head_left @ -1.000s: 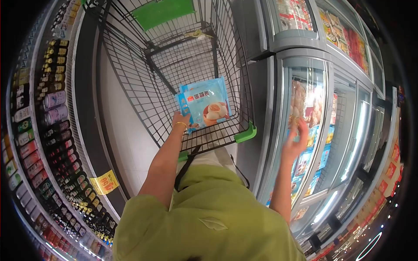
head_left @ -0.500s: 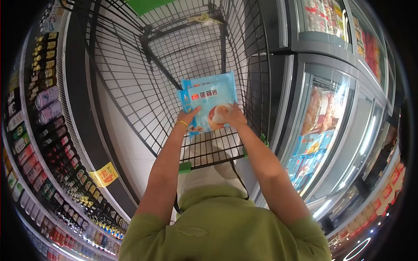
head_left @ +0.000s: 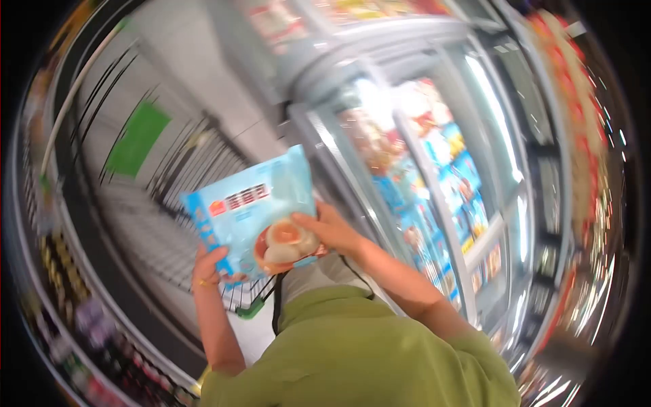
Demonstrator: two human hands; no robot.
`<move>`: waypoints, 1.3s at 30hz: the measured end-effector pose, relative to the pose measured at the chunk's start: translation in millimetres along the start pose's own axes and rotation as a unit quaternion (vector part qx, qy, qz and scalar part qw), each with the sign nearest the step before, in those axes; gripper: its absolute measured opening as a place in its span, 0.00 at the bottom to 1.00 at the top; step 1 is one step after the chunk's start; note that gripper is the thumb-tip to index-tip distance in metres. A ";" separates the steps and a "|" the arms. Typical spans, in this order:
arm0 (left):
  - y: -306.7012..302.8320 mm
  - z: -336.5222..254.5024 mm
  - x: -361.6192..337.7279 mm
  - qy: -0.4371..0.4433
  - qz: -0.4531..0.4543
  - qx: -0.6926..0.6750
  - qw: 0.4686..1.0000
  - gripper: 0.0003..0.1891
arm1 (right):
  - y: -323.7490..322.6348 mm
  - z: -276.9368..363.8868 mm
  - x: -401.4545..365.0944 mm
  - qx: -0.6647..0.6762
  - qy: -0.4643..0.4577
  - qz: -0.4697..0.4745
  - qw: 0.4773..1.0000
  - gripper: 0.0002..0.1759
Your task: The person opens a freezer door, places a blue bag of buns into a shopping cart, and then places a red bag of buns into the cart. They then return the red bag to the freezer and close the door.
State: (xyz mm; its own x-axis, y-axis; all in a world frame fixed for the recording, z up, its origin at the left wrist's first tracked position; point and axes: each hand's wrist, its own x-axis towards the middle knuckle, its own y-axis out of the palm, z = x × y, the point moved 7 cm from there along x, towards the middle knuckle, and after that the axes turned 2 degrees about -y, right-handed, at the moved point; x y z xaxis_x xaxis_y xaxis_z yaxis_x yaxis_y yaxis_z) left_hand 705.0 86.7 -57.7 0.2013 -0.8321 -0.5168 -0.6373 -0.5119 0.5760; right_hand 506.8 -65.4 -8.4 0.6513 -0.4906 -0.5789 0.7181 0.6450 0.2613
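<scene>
Blurred supermarket aisle, with pale, smooth floor tiles (head_left: pixel 203 68) and streaks of light at the far right, surrounds the person. Largest on the right is a freezer cabinet (head_left: pixel 426 173), its rounded metallic frame set with shiny glass doors, behind which glossy bags in blue, red and white are stacked. Opposite, a long shelf unit (head_left: pixel 146 319) curves along the left, its bottles and cans too smeared to read. Between them stands a shopping cart (head_left: pixel 203 163) of thin dark wire mesh, bearing a flat green panel (head_left: pixel 139 139) of roughly rectangular shape. Soft olive-green cloth of a shirt (head_left: pixel 380 339) fills the bottom, over pale trousers. Before the chest, in front of the cart as seen from above, is a light-blue packet (head_left: pixel 254 193), a pillowy, crinkled plastic pouch, tilted with its right side higher and printed with round white buns. Both hands grip it: the right hand (head_left: pixel 332 230) pinches the lower right edge, thumb laid across the face, forearm slanting inward; the left hand (head_left: pixel 210 266) clasps the lower left corner, thumb in front, forearm nearly upright, a thin yellow bracelet (head_left: pixel 205 282) at its wrist.
</scene>
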 end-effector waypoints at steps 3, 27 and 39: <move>85.6 -26.4 10.0 0.022 0.074 0.075 0.994 0.37 | -44.0 31.7 -63.6 0.050 -0.127 -0.106 0.985 0.29; 470.3 210.6 101.1 -0.178 0.266 0.469 0.823 0.22 | -346.3 -77.2 -307.4 0.206 -0.122 -0.494 0.836 0.24; 507.4 339.9 276.5 -0.263 0.260 0.451 0.812 0.19 | -516.6 -104.0 -233.5 0.014 -0.012 -0.652 0.758 0.30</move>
State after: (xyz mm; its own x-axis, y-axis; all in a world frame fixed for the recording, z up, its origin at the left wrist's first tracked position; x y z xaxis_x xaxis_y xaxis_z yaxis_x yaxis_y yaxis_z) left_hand 184.5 -330.6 -123.6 -0.4641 -0.5579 -0.6879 -0.8680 0.4412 0.2278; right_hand -41.8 -223.1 -88.5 -0.6135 -0.7107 -0.3442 0.7591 -0.4107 -0.5050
